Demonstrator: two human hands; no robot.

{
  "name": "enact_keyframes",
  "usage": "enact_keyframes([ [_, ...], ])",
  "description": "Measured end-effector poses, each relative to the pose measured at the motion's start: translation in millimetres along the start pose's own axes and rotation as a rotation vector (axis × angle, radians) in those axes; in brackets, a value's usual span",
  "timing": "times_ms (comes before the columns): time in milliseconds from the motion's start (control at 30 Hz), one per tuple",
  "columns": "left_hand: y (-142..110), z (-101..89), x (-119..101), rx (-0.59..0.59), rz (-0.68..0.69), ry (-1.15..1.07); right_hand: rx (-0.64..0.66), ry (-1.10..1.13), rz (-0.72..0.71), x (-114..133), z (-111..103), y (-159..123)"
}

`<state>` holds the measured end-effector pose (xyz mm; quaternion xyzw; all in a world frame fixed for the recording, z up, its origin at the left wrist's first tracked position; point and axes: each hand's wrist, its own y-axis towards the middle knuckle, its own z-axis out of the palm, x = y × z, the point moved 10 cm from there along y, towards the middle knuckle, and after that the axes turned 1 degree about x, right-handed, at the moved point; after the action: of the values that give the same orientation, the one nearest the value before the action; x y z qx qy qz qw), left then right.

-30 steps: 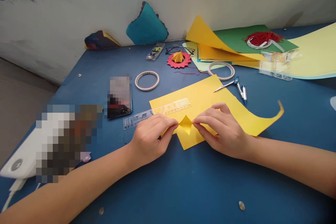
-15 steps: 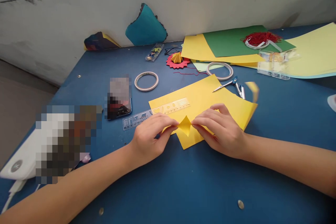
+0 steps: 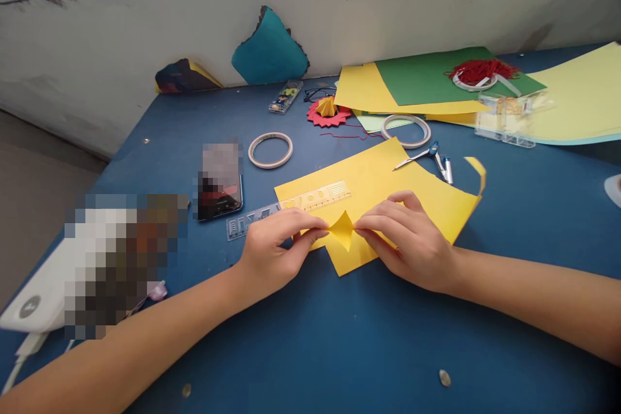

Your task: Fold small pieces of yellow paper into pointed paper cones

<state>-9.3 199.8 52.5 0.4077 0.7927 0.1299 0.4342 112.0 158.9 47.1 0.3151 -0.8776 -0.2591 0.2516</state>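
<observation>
Between my hands is a small yellow paper square [image 3: 343, 231], turned like a diamond and slightly bent. My left hand [image 3: 279, 242] pinches its left corner between thumb and fingers. On the other side, my right hand [image 3: 407, 239] pinches the right corner. Behind and below the square lies a large yellow sheet [image 3: 373, 174] with a notched near edge and a curled strip at its right end. A clear stencil ruler [image 3: 315, 197] rests partly on that sheet, its middle partly covered by my left hand.
Scissors [image 3: 421, 155] lie on the sheet's far right edge. Two tape rolls [image 3: 251, 150] sit beyond it, near a red and yellow paper ornament [image 3: 320, 120]. A phone [image 3: 220, 197] and a white device [image 3: 43, 291] are at left. Coloured sheets [image 3: 427, 81] are stacked at back right.
The small square has bent a little more between my fingers. My left hand has shifted very slightly left. The curled strip at the large sheet's right end has moved outward.
</observation>
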Motion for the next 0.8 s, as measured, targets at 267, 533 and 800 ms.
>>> enact_keyframes([
  [267,-1,2.2,-7,0.003,0.046,0.047,0.034,0.001,-0.012,2,3,0],
  [533,-6,10.6,-13,0.051,0.118,0.078,0.061,-0.008,-0.068,7,7,0],
  [800,-2,17.0,-14,0.127,0.112,0.014,0.141,-0.005,-0.102,12,14,-1],
])
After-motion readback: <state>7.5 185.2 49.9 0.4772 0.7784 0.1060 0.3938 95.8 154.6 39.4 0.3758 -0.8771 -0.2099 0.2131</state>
